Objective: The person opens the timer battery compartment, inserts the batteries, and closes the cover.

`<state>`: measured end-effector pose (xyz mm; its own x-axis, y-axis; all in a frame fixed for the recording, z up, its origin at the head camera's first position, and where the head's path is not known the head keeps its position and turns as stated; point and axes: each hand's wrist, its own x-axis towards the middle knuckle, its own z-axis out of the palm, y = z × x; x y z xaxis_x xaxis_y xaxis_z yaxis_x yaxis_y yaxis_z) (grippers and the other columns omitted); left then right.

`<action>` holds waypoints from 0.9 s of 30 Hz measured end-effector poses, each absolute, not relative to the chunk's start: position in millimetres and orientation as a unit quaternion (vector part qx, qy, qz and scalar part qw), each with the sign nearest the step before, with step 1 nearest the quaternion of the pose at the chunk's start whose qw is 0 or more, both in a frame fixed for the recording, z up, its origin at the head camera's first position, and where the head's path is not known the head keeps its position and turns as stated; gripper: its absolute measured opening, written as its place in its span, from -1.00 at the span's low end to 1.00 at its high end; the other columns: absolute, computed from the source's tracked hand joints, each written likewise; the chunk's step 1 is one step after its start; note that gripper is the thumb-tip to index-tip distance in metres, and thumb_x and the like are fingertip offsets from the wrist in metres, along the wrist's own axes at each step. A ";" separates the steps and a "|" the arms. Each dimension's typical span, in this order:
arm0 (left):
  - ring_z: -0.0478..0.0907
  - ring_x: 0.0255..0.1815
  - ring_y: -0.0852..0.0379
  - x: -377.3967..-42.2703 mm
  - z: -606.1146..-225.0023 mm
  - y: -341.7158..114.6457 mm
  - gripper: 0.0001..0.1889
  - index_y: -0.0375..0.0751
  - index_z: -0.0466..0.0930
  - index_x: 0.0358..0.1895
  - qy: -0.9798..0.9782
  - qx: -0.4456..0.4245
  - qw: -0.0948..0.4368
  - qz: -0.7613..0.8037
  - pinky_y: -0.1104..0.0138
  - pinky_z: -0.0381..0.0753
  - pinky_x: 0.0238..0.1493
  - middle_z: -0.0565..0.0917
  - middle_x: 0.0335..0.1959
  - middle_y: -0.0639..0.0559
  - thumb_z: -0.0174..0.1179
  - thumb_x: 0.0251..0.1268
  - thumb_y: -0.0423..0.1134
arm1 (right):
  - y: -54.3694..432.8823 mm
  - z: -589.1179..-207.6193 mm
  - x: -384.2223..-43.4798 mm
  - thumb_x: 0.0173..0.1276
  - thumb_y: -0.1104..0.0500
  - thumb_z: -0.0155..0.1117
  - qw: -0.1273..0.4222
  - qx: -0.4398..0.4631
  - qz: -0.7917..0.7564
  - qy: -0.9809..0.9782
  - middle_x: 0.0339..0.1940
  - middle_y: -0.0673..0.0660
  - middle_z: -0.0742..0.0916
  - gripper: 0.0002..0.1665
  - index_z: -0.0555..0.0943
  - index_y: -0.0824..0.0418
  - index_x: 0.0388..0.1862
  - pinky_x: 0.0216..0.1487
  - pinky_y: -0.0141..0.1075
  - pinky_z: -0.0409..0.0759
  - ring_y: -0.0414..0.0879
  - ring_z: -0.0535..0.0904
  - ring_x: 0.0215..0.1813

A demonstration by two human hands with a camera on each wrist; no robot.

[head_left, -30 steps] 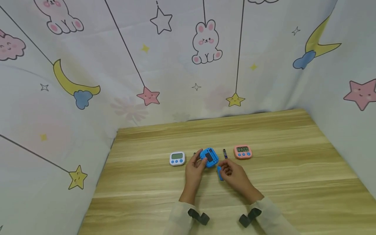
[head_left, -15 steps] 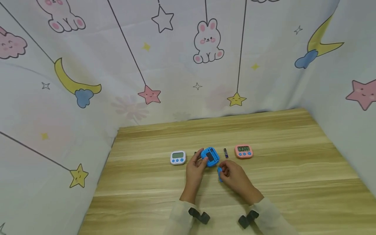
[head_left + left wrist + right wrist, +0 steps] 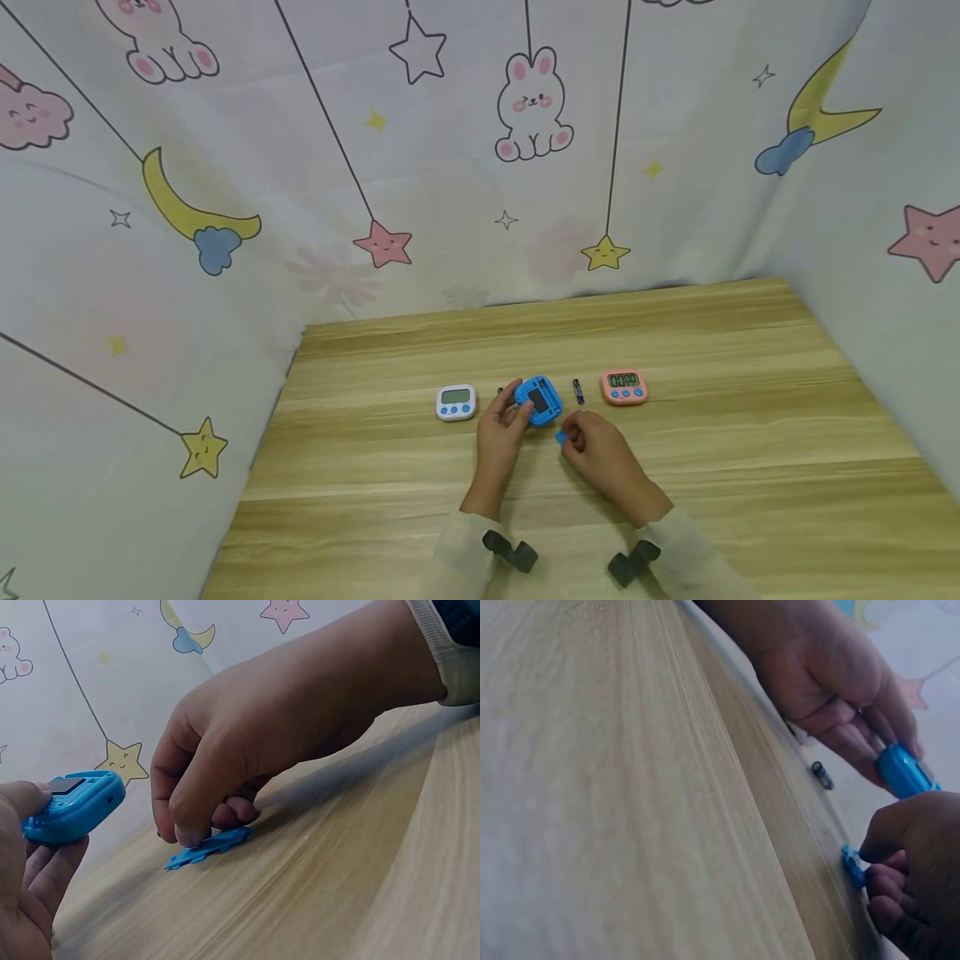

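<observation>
Table below, our left grip holds the timer; our right grip pinches the five-o'clock cover; pickup apparently calls for lifting.

0000 on the pink timer

Blue timer: rounded-sq. casing, back facing up, dark rect. panel in the mid. w/ open recesses alongside; held tilted in L hand, thumb on its back. Blue cover: thin, flat pc. w/ toothed edge, sep. fr. the timer, lower than it & to its R on the person's side; R hand pinches it, fingers hiding pt. of it.
</observation>
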<state>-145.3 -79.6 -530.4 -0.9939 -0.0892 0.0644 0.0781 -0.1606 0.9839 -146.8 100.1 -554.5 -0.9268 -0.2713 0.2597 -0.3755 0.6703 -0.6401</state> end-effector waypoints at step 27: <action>0.65 -0.06 0.07 -145.1 -532.2 -79.7 -0.53 -0.26 0.47 0.30 -0.642 0.007 0.050 -0.765 0.35 0.66 -0.13 0.59 0.09 -0.18 0.24 0.34 -0.36 | 104.4 -552.5 -144.7 0.23 0.16 0.42 0.096 0.207 0.316 -0.921 -0.46 -0.15 0.53 -0.86 0.59 0.07 -0.33 -0.43 -0.41 0.50 -0.33 0.43 -0.43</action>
